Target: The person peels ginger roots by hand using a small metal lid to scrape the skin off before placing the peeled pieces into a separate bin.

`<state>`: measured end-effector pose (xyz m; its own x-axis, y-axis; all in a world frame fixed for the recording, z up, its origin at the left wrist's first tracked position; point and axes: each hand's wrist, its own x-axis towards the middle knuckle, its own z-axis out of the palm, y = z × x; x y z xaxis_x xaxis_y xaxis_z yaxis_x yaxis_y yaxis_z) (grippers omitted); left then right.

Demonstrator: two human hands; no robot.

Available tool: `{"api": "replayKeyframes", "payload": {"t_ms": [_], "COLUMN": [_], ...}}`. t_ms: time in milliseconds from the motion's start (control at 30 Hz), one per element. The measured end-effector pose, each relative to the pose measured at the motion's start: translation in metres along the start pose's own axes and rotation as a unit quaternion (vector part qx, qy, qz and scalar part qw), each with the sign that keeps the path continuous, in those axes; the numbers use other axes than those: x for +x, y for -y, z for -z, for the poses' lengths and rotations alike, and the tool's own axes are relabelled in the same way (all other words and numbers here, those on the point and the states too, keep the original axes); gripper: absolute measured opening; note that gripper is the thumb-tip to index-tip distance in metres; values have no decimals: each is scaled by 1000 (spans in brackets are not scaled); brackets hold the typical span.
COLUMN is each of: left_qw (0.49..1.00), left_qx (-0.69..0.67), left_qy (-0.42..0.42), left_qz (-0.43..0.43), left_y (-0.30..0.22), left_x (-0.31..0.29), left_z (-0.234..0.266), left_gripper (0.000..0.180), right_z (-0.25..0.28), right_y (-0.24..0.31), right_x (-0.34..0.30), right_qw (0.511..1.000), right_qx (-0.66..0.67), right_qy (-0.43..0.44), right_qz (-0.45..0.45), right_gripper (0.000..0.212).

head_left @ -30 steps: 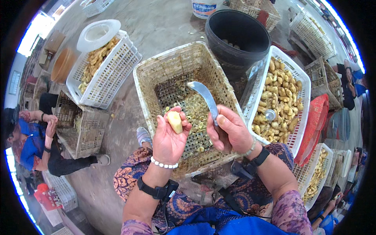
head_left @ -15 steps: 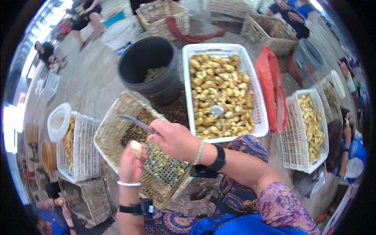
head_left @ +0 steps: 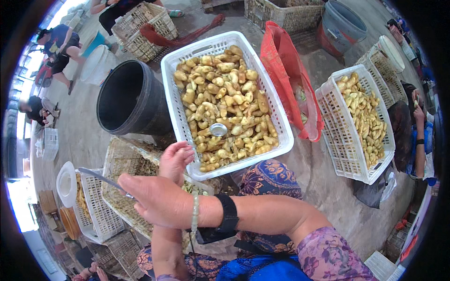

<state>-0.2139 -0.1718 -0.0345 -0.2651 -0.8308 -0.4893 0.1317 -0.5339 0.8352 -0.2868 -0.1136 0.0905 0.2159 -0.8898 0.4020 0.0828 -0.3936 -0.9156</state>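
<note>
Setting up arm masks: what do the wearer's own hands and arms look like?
Both the right hand and left hand are ungloved. Right wrist: pale green beaded bracelet, then a broad black strap with a dark device underneath. Right sleeve: short, pinkish-purple with darker purple flowers. Left forearm is bare where visible; its wrist is hidden.

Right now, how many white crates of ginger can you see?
3: the middle crate near centre, the right crate past the red bag, and the left crate, partly hidden, beside a round white lid. Others may be hidden.
</note>
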Motion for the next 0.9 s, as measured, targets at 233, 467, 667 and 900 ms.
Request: {"api": "replayKeyframes", "payload": {"t_ms": [233, 467, 667, 900], "left_qw": [966, 802, 776, 856], "left_qx": [249, 523, 529, 479], "left_qy": [-39, -64, 57, 148], "left_qz": [-51, -281, -338, -125], "left_y": [68, 70, 66, 69], "left_x": [71, 106, 118, 157], "left_z": [-47, -119, -156, -231], "left_gripper": [23, 20, 30, 67], "right_z": [31, 48, 50, 75], "right_y": [5, -2, 20, 32], "right_x": [10, 13, 22, 20], "right_qw": [998, 991, 983, 962], "right_qx": [43, 70, 132, 236], "right_qy": [-30, -115, -127, -140], "right_qz": [-38, -26, -19, 1], "right_gripper": [33, 28, 32, 32]}}
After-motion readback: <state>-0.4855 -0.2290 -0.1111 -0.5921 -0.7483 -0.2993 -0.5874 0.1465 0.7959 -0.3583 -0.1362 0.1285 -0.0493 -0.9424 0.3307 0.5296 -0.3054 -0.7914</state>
